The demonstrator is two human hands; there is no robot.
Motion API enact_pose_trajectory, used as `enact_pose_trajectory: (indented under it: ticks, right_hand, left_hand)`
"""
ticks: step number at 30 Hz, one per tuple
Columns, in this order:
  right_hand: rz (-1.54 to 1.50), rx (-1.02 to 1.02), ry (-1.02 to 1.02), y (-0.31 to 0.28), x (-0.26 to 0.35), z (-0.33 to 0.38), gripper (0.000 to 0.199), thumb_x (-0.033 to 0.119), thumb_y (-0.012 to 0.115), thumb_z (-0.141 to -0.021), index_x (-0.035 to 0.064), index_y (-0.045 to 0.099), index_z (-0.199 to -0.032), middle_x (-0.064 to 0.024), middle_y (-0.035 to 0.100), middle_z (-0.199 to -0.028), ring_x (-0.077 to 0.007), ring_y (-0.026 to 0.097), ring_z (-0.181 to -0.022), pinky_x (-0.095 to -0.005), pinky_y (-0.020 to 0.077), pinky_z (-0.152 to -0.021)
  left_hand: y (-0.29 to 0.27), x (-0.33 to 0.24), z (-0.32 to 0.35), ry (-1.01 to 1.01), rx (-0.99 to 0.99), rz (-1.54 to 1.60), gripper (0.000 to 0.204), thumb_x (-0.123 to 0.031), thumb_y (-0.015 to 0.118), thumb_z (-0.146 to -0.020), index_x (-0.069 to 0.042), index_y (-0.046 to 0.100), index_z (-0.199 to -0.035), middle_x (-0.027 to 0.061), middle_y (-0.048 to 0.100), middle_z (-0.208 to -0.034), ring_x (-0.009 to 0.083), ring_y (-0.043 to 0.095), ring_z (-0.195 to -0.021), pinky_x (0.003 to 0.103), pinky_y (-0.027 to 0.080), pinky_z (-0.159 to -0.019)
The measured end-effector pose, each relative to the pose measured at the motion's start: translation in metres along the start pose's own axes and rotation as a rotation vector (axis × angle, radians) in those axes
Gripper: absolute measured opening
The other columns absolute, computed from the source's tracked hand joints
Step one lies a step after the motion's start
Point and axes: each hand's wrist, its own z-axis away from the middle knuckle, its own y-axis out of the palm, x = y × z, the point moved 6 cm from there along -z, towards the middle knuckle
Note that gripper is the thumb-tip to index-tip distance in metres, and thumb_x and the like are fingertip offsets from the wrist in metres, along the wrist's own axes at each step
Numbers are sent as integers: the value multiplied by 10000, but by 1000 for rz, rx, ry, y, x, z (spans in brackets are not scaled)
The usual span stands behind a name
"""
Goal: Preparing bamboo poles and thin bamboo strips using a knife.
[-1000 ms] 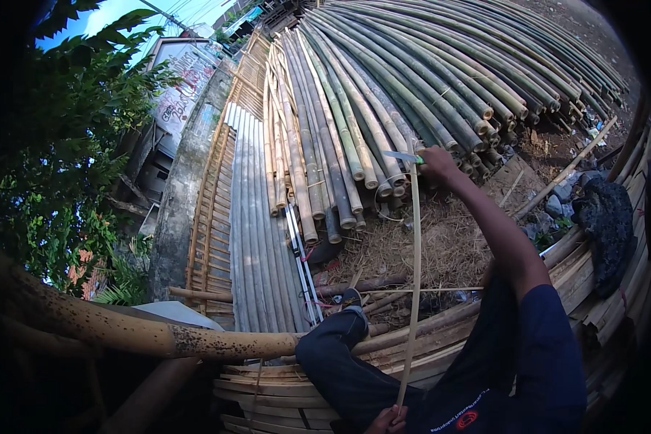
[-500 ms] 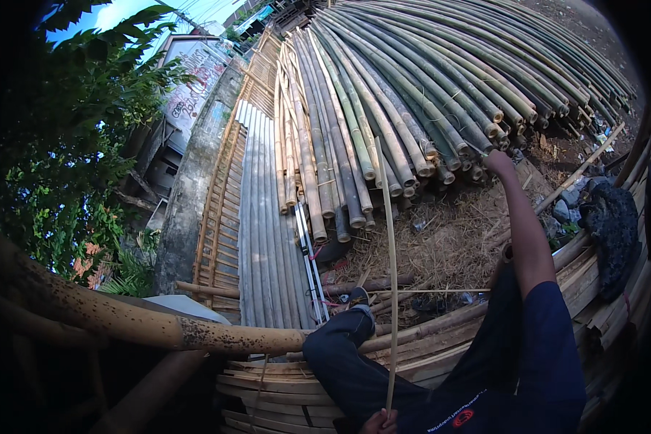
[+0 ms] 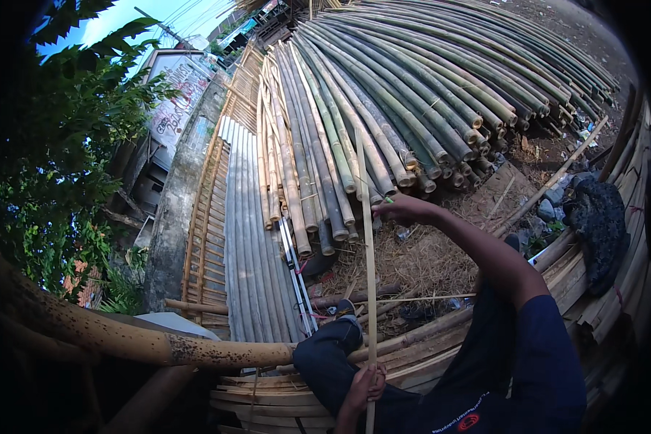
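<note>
Left hand (image 3: 369, 382) clenched round pale bamboo strip (image 3: 371, 289) low down; strip's top before stacked bamboo poles (image 3: 427, 101). Right hand (image 3: 401, 209) grasping green-handled tool (image 3: 388, 200), likely knife, near strip. Apparently shaving; next stroke calls for steady left grip.

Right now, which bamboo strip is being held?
The pale strip rising from the left fingers past the right fingers; the other strips near the legs have no fingers on them.
</note>
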Motion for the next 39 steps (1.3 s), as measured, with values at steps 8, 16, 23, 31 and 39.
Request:
enact_pose_trajectory:
  ticks: [8,16,23,31,39]
  right_hand:
    - [-211,-86,-29,28,9,-13,337,381,600,-880,58,617,-786,34,441,-526,-76,398,-440,-247,286,-404]
    - [972,-418,49,-26,-12,-3,396,425,600,-777,37,673,-747,-177,645,-736,-338,640,-698,-438,502,-666]
    - [1171,-148,29,24,-56,-34,273,306,574,-756,44,637,-713,-196,622,-693,-392,616,-681,-477,504,-657]
    - [1173,-436,-19,-29,-70,-38,229,245,564,-715,46,619,-617,-203,590,-630,-389,604,-645,-492,489,-630]
    - [862,-767,141,-117,-89,-27,291,250,530,-738,-26,613,-695,-262,594,-686,-436,604,-715,-489,486,-652]
  left_hand:
    - [31,-68,-86,12,234,206,365,-382,303,-1000,-53,455,-1042,-20,308,-566,69,292,-415,201,288,-376]
    - [17,-145,-204,91,255,134,190,-283,398,-981,-101,432,-945,-40,303,-591,37,258,-423,176,233,-356]
    - [-1,-125,-233,270,-61,-253,195,-267,473,-953,-133,365,-860,-59,343,-604,14,314,-434,168,242,-360]
    - [14,-128,-200,471,-242,-854,266,-236,518,-921,23,471,-889,189,542,-610,363,593,-606,416,425,-541]
    - [42,-131,-177,478,-177,-895,242,-230,508,-927,10,481,-910,172,539,-582,349,573,-556,405,404,-499]
